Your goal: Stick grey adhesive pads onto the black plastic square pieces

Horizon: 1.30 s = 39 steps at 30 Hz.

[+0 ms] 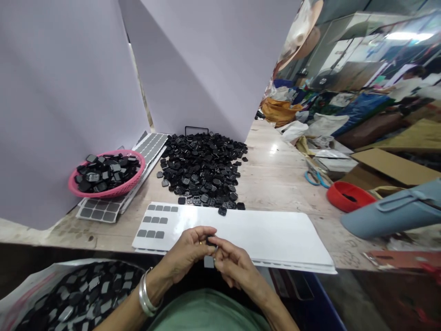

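My left hand (188, 253) and my right hand (234, 265) meet at the table's near edge. Together they pinch a small black plastic piece (210, 239), and a grey square pad (208, 261) shows just below the fingers. In front of the hands lies a long white backing sheet (262, 234) with a few grey pads (155, 220) left at its left end. Beyond it is a big heap of black plastic pieces (203, 168). A pink basket (105, 191) at the left holds more black pieces.
Sheets of grey pads (99, 212) lie under and beside the basket. A white bag of finished pieces (69, 294) sits at my lower left. To the right are scissors (315, 178), a red lid (347, 196) and a grey-blue bag (396, 214). Grey partition boards stand behind.
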Tool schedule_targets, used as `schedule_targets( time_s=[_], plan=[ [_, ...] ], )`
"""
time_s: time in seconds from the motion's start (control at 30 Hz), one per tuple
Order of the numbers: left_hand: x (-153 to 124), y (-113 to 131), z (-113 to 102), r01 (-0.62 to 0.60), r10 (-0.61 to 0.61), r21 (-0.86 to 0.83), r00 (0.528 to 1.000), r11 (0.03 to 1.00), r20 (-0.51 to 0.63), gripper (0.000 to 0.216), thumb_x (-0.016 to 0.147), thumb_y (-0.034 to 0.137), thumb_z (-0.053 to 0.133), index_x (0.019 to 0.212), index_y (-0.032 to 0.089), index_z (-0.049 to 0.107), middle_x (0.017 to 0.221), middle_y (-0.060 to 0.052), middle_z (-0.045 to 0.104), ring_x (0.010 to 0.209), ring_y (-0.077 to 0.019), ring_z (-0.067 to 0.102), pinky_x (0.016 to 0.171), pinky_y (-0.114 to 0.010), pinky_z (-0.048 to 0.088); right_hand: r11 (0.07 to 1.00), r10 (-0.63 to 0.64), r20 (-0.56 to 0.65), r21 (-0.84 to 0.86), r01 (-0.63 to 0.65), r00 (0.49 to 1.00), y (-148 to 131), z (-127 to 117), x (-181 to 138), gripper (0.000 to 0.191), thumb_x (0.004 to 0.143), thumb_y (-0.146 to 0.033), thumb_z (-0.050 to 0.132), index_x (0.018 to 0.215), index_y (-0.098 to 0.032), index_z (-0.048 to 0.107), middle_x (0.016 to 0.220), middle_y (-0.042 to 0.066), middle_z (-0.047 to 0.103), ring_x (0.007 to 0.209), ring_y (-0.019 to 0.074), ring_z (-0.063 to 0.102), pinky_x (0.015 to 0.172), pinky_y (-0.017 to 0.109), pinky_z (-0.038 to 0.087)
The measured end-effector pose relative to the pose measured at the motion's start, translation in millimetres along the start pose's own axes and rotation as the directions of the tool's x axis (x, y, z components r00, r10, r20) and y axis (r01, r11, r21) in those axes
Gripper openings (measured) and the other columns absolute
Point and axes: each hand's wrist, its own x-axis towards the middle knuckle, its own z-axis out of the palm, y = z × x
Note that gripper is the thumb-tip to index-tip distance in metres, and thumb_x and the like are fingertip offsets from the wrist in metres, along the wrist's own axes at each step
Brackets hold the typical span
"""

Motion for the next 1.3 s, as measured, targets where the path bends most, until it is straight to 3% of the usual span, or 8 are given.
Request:
schedule_targets(
  time_s=[0.17, 0.47, 0.6, 0.73, 0.9, 1.3],
  plan=[
    [0.2, 2.3, 1.9, 0.029, -0.029, 0.006, 0.999, 1.000, -0.013, 0.043, 0.062, 0.013, 0.077, 0.102, 0.012, 0.061, 0.084, -0.003, 0.064, 0.072, -0.0114, 0.060, 0.071, -0.024, 0.043, 0.999, 0.024, -0.005, -0.042, -0.024, 1.000, -0.4, 1.4, -4.5, 0.054, 0.080, -0.041, 0.062, 0.129, -0.021, 0.052, 0.071, -0.004, 0.050, 0.042, 0.0040, 0.037, 0.038, 0.017, 0.028],
    [-1.1, 7.8, 7.7, 0.029, -0.027, -0.043, 0.998, 0.999, 0.060, 0.042, 0.062, 0.012, 0.077, 0.099, 0.011, 0.056, 0.086, -0.004, 0.065, 0.074, -0.0126, 0.062, 0.075, -0.028, 0.048, 0.967, -0.031, 0.028, -0.253, 0.037, 0.999, -10.1, -5.7, -17.6, 0.048, 0.089, -0.034, 0.056, 0.134, -0.023, 0.047, 0.077, -0.002, 0.052, 0.053, 0.0075, 0.042, 0.050, 0.022, 0.035],
    [-2.7, 11.7, 9.1, 0.035, -0.034, -0.007, 0.996, 0.999, 0.085, 0.041, 0.066, 0.015, 0.075, 0.101, 0.013, 0.054, 0.089, -0.005, 0.066, 0.064, -0.0090, 0.060, 0.057, -0.019, 0.042, 0.958, -0.095, -0.079, -0.278, 0.069, 0.992, -12.8, -12.1, -22.2, 0.045, 0.091, -0.038, 0.053, 0.132, -0.021, 0.048, 0.077, -0.001, 0.051, 0.055, 0.0086, 0.044, 0.052, 0.023, 0.037],
    [-4.5, 12.4, 10.0, 0.051, -0.054, 0.028, 0.993, 0.998, 0.102, 0.043, 0.066, 0.018, 0.076, 0.102, 0.013, 0.053, 0.074, -0.003, 0.064, 0.058, -0.0107, 0.060, 0.049, -0.017, 0.037, 0.819, -0.301, -0.241, -0.561, 0.121, 0.923, -18.7, -11.1, -22.2, 0.034, 0.092, -0.036, 0.050, 0.120, -0.018, 0.057, 0.082, 0.003, 0.058, 0.070, 0.0143, 0.055, 0.063, 0.026, 0.045],
    [-5.6, 13.0, 12.1, 0.068, -0.068, 0.012, 0.990, 0.998, 0.121, 0.042, 0.063, 0.017, 0.077, 0.098, 0.012, 0.055, 0.075, -0.003, 0.065, 0.057, -0.0103, 0.061, 0.048, -0.017, 0.038, 0.636, -0.446, -0.164, -0.750, 0.182, 0.880, -22.0, -3.3, -19.2, 0.025, 0.096, -0.027, 0.044, 0.113, -0.018, 0.059, 0.088, 0.007, 0.062, 0.077, 0.0172, 0.059, 0.070, 0.029, 0.047],
    [-2.4, 8.5, 9.9, 0.084, -0.084, 0.007, 0.989, 0.996, 0.119, 0.040, 0.063, 0.013, 0.075, 0.099, 0.012, 0.058, 0.069, -0.001, 0.062, 0.055, -0.0106, 0.061, 0.047, -0.016, 0.038, 0.554, -0.450, -0.081, -0.806, 0.207, 0.889, -22.6, -1.4, -18.1, 0.022, 0.096, -0.021, 0.041, 0.107, -0.018, 0.060, 0.086, 0.007, 0.060, 0.076, 0.0173, 0.059, 0.067, 0.029, 0.046]
  ],
)
